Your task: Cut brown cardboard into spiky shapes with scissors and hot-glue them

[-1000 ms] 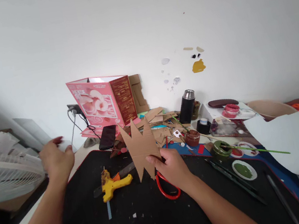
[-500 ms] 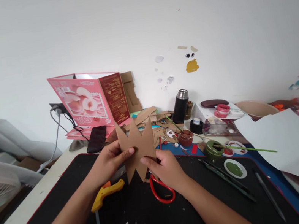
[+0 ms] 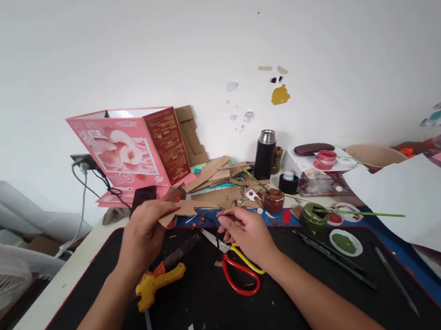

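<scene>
My left hand (image 3: 142, 233) grips the spiky brown cardboard cutout (image 3: 185, 208) by its left end. The cutout is tilted so that it shows nearly edge-on above the mat. My right hand (image 3: 252, 236) is closed near the cutout's right points, thumb and fingers pinched together; what lies between them, if anything, I cannot make out. Just below that hand lie scissors (image 3: 242, 276) with red and yellow handles, their blades pointing up and left. A yellow glue gun (image 3: 160, 283) with an orange part lies below my left hand.
Cardboard scraps (image 3: 211, 175) pile up behind my hands. A pink box (image 3: 123, 148) stands at the back left, beside a phone (image 3: 144, 195). To the right are a black flask (image 3: 265, 156), a green paint jar (image 3: 314, 219), a dish of green paint (image 3: 346, 242) and a pen (image 3: 396, 281).
The cutout has tipped from facing me to nearly flat and shifted left with my left hand. My right hand has come off its lower edge, and more of the scissors shows.
</scene>
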Motion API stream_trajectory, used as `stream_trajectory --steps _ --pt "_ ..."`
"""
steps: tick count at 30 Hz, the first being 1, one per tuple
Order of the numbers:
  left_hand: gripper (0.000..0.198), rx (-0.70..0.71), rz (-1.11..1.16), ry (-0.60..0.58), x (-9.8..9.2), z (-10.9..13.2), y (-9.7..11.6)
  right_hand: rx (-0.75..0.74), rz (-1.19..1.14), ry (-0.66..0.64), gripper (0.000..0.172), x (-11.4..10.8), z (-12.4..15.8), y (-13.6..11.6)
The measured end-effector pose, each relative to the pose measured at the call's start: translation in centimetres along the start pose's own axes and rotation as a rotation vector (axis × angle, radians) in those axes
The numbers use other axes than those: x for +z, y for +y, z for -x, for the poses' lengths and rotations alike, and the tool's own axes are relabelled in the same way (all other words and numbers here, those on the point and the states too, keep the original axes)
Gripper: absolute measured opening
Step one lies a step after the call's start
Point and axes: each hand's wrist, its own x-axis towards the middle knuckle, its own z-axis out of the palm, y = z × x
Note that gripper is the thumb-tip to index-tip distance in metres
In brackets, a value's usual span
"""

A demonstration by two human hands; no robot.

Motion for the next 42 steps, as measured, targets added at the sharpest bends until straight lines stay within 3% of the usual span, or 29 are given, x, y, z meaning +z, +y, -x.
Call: stream_trajectory --steps 4,15,22,31,38,42 --pt "0.031 0.032 0.097 0.003 1.0 0.6 -0.8 -0.051 -0.036 0.027 0.035 -0.1 0.3 -0.9" --pt "0.027 0.032 0.181 -0.047 1.1 0.6 -0.6 -0.243 0.167 0.011 0.032 0.0 0.9 -0.9" --pt "0.024 -0.007 0.204 -0.072 0.8 0.6 -0.3 -0.457 0.280 0.049 0.018 0.1 1.4 -1.5" --pt "0.022 -0.021 0.248 -0.073 0.6 0.5 -0.3 -0.670 0.464 0.087 0.013 -0.2 1.4 -2.4" --pt "0.018 -0.054 0.257 -0.082 0.5 0.5 -0.3 -0.752 0.526 0.094 0.015 -0.4 1.4 -2.8" --pt "0.018 -0.051 0.252 -0.088 0.4 0.4 -0.4 -0.645 0.481 0.052 0.020 -0.6 1.6 -3.1"
